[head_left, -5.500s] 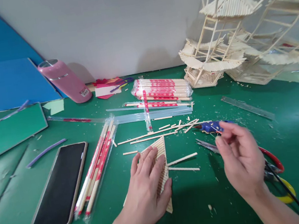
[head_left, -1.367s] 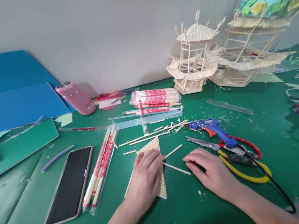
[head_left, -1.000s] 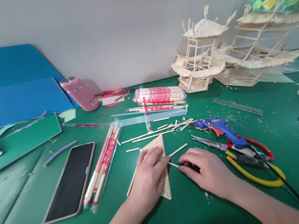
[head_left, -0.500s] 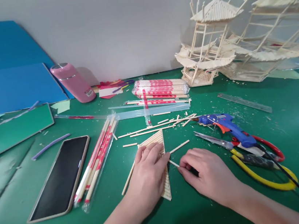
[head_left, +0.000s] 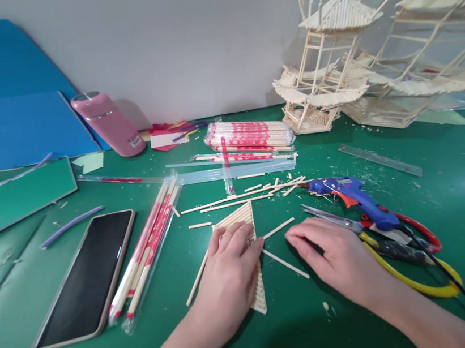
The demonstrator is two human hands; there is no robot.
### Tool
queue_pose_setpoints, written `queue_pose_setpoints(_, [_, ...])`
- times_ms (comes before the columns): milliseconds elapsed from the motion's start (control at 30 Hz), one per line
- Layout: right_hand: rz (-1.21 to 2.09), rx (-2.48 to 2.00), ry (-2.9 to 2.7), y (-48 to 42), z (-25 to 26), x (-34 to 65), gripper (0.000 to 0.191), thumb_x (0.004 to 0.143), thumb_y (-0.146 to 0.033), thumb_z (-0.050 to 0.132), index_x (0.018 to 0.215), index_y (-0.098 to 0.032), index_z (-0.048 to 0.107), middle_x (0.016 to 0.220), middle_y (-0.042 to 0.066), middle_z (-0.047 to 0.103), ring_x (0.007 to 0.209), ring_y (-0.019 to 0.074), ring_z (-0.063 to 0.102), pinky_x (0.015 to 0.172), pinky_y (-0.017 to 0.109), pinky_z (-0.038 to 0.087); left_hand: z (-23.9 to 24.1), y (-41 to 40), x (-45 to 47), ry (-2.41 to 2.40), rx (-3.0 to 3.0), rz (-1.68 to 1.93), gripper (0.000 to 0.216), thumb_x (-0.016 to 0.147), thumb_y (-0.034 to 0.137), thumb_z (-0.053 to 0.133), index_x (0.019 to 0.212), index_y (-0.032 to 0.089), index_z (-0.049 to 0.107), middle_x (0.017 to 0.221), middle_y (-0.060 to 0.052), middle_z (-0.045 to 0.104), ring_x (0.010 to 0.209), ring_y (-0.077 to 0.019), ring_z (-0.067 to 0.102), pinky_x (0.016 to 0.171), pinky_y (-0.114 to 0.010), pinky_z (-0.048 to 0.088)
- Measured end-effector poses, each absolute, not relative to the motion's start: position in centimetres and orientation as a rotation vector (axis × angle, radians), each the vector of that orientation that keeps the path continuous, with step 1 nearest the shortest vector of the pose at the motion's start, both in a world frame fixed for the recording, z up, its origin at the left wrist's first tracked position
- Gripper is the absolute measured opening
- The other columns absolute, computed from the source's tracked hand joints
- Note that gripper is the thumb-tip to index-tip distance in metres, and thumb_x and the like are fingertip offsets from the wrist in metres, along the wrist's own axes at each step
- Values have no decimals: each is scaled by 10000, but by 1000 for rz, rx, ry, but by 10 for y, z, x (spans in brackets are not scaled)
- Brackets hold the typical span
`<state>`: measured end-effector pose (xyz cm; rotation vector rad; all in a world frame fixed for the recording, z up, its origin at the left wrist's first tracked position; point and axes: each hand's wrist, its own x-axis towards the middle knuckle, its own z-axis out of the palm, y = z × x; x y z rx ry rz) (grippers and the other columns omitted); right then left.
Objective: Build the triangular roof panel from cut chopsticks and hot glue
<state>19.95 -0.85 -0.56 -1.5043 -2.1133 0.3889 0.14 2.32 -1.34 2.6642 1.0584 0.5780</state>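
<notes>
In the head view, we see the left hand (head_left: 230,268) lying palm down over a ribbed panel (head_left: 240,214) of pale sticks, its fingers close together and fairly flat. The panel rests near the middle of the green table (head_left: 296,331), with its pointed top and lower corner showing past the hand. At its right edge, 2 thin sticks (head_left: 287,264) spread apart, their inner ends by the left fingers; we cannot tell whether they join the panel. We see 1 more stick (head_left: 196,281) slanting out on the left.

The right hand (head_left: 325,247) is just beside the 2 sticks, fingers curled, thumb and forefinger set narrow; we cannot tell whether the tips meet or pinch anything. Near it we find a blue glue gun (head_left: 337,186) and the blades of scissors (head_left: 333,219).

On the left we see a phone (head_left: 86,279) beside wrapped chopsticks (head_left: 152,247). Farther back stand a tilted-looking pink bottle (head_left: 109,127) and a tower model (head_left: 342,11) built of sticks.
</notes>
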Motion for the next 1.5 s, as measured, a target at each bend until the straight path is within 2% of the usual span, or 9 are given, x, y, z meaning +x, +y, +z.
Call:
queue_pose_setpoints(167, [220,-1476,-2309,10,0,206,189,871,-184,451,1010,-199,580,899,48,586,831,169,520,729,303,417,-13,23,2,1067,2639,586,298,848,113,355,1013,150,601,1113,-142,546,1063,-268,471,899,-479,341])
queue_pose_setpoints(333, [200,-1400,-2491,27,1,198,179,869,-166,456,904,-202,628,779,37,562,760,172,477,654,292,391,-15,23,2,1081,2615,580,307,853,126,349,1030,155,598,1124,-142,552,1079,-272,467,913,-489,332])
queue_pose_setpoints(433, [190,-1349,-2531,30,-1,198,198,881,-161,430,853,-196,623,779,31,559,752,166,460,646,287,377,-19,22,1,1099,2604,635,320,851,137,342,1052,182,587,1142,-128,548,1086,-271,462,925,-510,311])
queue_pose_setpoints(733, [227,-1286,-2558,31,-4,198,195,890,-158,413,876,-177,606,837,31,581,774,159,464,684,288,388,-27,20,-1,1079,2653,692,365,816,109,362,1106,223,552,1143,-119,554,1101,-271,463,913,-533,315])
queue_pose_setpoints(1067, [237,-1297,-2537,31,-6,199,191,885,-158,426,912,-192,612,862,31,590,790,158,474,692,290,389,-28,20,-1,1078,2608,757,394,816,80,355,1179,173,477,1172,-111,564,1137,-248,457,962,-506,297])
queue_pose_setpoints(1500, [261,-1289,-2548,30,-5,199,202,900,-169,397,903,-181,599,871,39,588,808,165,470,708,297,389,-29,18,-2,1100,2636,690,365,812,73,353,1127,145,523,1192,-124,559,1153,-263,453,983,-515,287])
